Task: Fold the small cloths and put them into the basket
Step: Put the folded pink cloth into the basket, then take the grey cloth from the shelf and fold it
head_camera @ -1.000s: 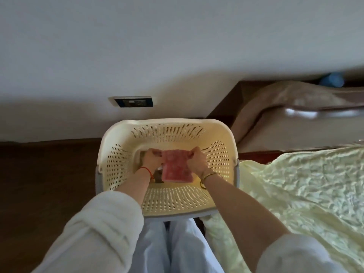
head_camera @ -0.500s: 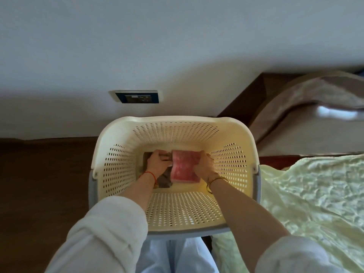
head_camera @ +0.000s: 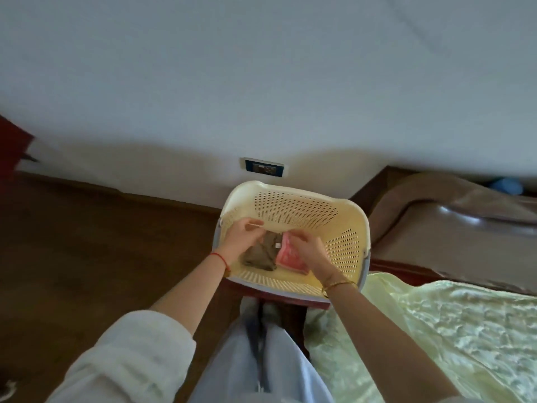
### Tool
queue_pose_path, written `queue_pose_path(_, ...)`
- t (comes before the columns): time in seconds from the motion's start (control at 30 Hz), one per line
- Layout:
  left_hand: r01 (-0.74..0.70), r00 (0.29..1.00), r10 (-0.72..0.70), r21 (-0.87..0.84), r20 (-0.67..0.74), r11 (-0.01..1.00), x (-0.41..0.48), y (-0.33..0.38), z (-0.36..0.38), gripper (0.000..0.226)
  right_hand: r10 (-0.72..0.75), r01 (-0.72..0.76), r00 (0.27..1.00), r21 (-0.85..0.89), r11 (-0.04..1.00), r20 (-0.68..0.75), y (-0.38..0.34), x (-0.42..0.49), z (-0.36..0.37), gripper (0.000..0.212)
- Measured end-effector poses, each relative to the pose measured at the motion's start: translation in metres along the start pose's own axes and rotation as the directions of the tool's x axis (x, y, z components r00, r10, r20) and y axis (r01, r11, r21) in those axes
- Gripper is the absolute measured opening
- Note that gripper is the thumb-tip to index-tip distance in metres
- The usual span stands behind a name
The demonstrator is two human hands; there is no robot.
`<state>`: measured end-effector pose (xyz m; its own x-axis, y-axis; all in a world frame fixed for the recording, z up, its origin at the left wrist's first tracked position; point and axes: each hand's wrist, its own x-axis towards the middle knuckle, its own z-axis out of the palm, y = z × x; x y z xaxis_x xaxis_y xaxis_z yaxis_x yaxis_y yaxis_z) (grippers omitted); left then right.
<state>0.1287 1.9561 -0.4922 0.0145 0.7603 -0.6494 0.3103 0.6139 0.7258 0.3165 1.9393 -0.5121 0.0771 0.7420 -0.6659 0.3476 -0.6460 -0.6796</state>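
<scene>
Settling a folded pink cloth [head_camera: 290,255] into a cream basket [head_camera: 343,251], a person leans over it with both hands inside.

The pink cloth lies on the basket floor just beside a folded brown cloth [head_camera: 259,255]. The right hand [head_camera: 308,251] rests over the pink cloth, fingers loosely curled; whether they pinch it cannot be told. The left hand [head_camera: 241,238] hovers above the brown one, fingers spread and empty. Both cloths look light, soft and apt to unfold, so flat pressure or a grip at the folded edge suits best. The perforated walls stand close, but the floor toward the person lies bare.
</scene>
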Motion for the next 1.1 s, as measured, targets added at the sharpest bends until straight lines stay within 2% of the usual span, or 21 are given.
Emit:
queue_pose_path(0.17,-0.139,0.971,0.107,-0.144,-0.212,0.980,-0.069,0.000,-0.038,0.023,-0.133,0.117,0.983,0.127,0.985,0.123,-0.046,-0.051,0.012,0.025)
queue_pose_path(0.27,-0.243,0.924,0.143,-0.258,-0.354,0.935,-0.113,-0.014,-0.064,0.025,-0.240,0.224,0.953,0.106,0.969,0.186,-0.072,-0.076,0.025,0.024)
queue_pose_path(0.37,-0.328,0.860,0.129,-0.340,-0.494,0.881,-0.162,-0.035,-0.091,0.016,-0.337,0.324,0.896,0.094,0.941,0.289,-0.096,-0.102,0.051,0.020)
queue_pose_path(0.47,-0.401,0.777,0.086,-0.385,-0.623,0.831,-0.208,-0.060,-0.117,0.016,-0.404,0.416,0.832,0.054,0.908,0.381,-0.116,-0.125,0.088,0.016)
queue_pose_path(0.6,-0.473,0.652,-0.005,-0.412,-0.759,0.779,-0.256,-0.099,-0.152,0.017,-0.413,0.477,0.740,0.019,0.879,0.530,-0.135,-0.152,0.152,0.018)
queue_pose_path(0.87,-0.566,0.408,-0.186,-0.407,-0.894,0.717,-0.327,-0.179,-0.262,0.017,-0.389,0.613,0.561,-0.052,0.788,0.731,-0.175,-0.201,0.323,0.025)
queue_pose_path(1.1,-0.562,0.313,-0.215,-0.363,-0.925,0.743,-0.390,-0.234,-0.389,0.017,-0.439,0.666,0.404,0.071,0.742,0.803,-0.225,-0.259,0.471,0.026)
